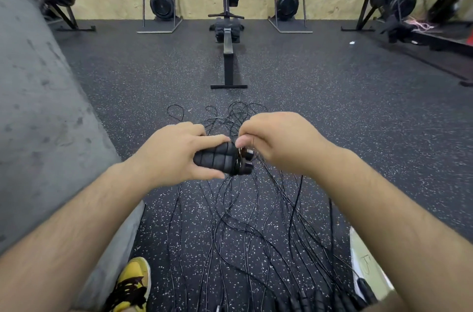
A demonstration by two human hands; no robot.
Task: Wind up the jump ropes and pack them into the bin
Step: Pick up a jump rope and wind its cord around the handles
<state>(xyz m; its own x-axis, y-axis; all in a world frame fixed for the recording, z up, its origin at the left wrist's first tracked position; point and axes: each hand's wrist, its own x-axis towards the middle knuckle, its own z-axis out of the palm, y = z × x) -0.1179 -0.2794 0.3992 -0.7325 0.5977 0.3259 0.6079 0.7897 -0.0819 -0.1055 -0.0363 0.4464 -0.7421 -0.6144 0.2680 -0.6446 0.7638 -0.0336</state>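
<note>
While the left hand (176, 155) grips the paired handles (217, 158) above the floor (358, 132), the right hand (276, 142), apparently pinching the cord (228, 183), should wrap tight, even turns, lifting it clear of the other ropes (230, 222).

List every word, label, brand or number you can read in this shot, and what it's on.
None can be read for certain.
Dark handwritten marks on the pale panel at lower right: too blurred to read.
Rowing machines along the wall: any labels too small.
Jump rope handles: no print shows.
</note>
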